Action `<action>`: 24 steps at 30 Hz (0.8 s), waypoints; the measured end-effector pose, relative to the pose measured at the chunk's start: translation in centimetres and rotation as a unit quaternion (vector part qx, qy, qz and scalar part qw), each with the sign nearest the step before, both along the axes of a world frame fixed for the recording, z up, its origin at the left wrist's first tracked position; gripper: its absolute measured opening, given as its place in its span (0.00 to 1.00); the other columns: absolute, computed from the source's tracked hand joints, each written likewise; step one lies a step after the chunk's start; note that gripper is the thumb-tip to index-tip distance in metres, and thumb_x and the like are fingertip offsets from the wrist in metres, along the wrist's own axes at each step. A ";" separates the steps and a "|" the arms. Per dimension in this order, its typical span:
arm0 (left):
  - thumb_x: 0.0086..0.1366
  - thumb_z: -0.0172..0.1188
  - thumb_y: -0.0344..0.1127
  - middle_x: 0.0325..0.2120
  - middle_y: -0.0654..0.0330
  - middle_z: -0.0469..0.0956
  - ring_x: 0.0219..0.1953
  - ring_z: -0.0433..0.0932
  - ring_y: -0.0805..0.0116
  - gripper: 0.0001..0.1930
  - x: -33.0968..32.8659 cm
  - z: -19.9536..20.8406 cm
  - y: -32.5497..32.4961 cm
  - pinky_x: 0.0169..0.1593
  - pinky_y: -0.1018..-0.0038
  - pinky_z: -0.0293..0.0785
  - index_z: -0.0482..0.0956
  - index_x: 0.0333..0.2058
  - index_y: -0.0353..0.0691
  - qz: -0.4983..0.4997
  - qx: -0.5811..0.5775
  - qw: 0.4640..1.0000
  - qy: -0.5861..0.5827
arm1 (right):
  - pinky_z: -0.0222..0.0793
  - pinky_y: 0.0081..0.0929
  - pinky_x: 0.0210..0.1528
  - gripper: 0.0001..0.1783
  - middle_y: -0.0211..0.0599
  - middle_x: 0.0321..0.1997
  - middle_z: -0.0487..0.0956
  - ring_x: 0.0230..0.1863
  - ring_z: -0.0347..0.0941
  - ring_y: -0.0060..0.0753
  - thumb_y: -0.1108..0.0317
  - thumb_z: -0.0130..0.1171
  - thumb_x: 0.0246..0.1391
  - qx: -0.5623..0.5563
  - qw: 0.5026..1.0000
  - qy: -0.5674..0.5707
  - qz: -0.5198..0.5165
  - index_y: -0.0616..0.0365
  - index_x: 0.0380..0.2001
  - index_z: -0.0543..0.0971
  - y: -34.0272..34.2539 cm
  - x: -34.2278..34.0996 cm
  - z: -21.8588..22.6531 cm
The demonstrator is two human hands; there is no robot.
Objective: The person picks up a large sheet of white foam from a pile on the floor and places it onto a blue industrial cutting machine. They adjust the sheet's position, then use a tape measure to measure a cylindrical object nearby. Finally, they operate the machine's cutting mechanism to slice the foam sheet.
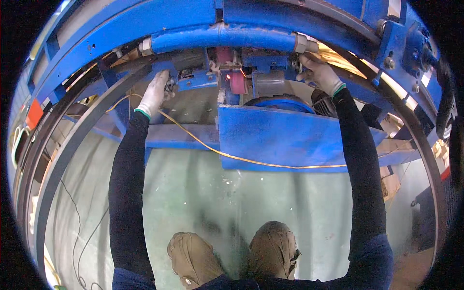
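My left hand (154, 94), in a white glove with a green cuff, is curled round a small dark metal part at the left of a blue machine. My right hand (323, 76), gloved alike, has its fingers bent round a small part at the right end of the machine's bracket; the glove hides most of it. Between my hands, small orange sparks show at a reddish upright belt (237, 83). A grey cylindrical part (268, 84) sits just right of the belt. Above them runs a thick blue bar (222, 37) with metal nuts at its ends.
A blue panel (282, 137) stands below the belt. A yellowish cable (193, 137) sags across the machine's front. Dark curved rails (72, 130) flank my arms. Thin black cords (79, 232) lie on the green floor at left. A cardboard box (389, 186) is at right.
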State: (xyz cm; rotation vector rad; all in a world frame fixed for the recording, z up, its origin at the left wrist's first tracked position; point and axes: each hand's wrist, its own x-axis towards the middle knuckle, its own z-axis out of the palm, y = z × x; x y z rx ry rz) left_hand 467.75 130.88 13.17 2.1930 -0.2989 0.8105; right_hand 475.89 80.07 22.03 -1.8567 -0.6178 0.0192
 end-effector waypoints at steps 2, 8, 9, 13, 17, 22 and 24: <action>0.74 0.41 0.46 0.35 0.61 0.75 0.23 0.75 0.74 0.17 -0.2 0.3 -0.2 0.27 0.77 0.71 0.70 0.49 0.40 0.001 -0.049 0.998 0.029 | 0.74 0.25 0.40 0.34 0.29 0.53 0.75 0.41 0.78 0.26 0.48 0.60 0.61 0.017 0.998 0.019 0.052 0.53 0.64 0.66 -0.2 1.0 0.0; 0.73 0.42 0.52 0.26 0.64 0.75 0.20 0.73 0.75 0.18 0.1 1.1 -0.4 0.25 0.78 0.68 0.71 0.41 0.43 -0.041 -0.260 0.956 0.129 | 0.75 0.30 0.55 0.34 0.38 0.57 0.72 0.55 0.73 0.29 0.58 0.63 0.58 0.021 0.994 -0.076 0.074 0.56 0.64 0.64 0.4 0.0 0.2; 0.73 0.42 0.53 0.26 0.64 0.75 0.20 0.73 0.75 0.18 0.2 1.2 -0.2 0.24 0.78 0.68 0.71 0.41 0.43 -0.034 -0.267 0.954 0.135 | 0.74 0.31 0.56 0.34 0.38 0.57 0.73 0.55 0.73 0.29 0.59 0.63 0.58 0.018 0.995 -0.076 0.069 0.56 0.64 0.64 0.6 -0.3 0.4; 0.73 0.42 0.53 0.25 0.64 0.74 0.18 0.72 0.75 0.19 0.4 1.3 -0.7 0.23 0.78 0.67 0.70 0.40 0.43 -0.025 -0.280 0.949 0.142 | 0.72 0.30 0.58 0.33 0.38 0.57 0.74 0.57 0.73 0.30 0.61 0.62 0.58 0.014 0.996 -0.069 0.052 0.56 0.64 0.65 0.8 -0.9 0.4; 0.73 0.42 0.53 0.24 0.64 0.74 0.18 0.71 0.75 0.19 -0.7 2.0 -1.3 0.22 0.78 0.66 0.70 0.40 0.44 0.001 -0.254 0.953 0.163 | 0.70 0.27 0.59 0.32 0.38 0.57 0.75 0.57 0.73 0.30 0.62 0.62 0.58 -0.011 0.993 -0.106 0.055 0.57 0.63 0.66 0.7 -0.7 0.4; 0.73 0.42 0.52 0.25 0.64 0.75 0.18 0.71 0.76 0.18 -1.3 2.0 -2.7 0.23 0.78 0.67 0.70 0.40 0.44 -0.015 -0.287 0.947 0.144 | 0.66 0.28 0.62 0.32 0.37 0.57 0.75 0.57 0.72 0.30 0.67 0.64 0.55 -0.047 0.984 -0.163 0.060 0.57 0.62 0.67 0.0 0.0 0.3; 0.73 0.42 0.52 0.25 0.64 0.75 0.19 0.71 0.76 0.17 -1.7 2.4 -3.5 0.23 0.79 0.66 0.70 0.40 0.44 -0.016 -0.291 0.945 0.149 | 0.65 0.29 0.63 0.32 0.36 0.57 0.75 0.58 0.71 0.30 0.69 0.65 0.54 -0.052 0.982 -0.171 0.062 0.58 0.62 0.67 -0.2 -0.4 0.6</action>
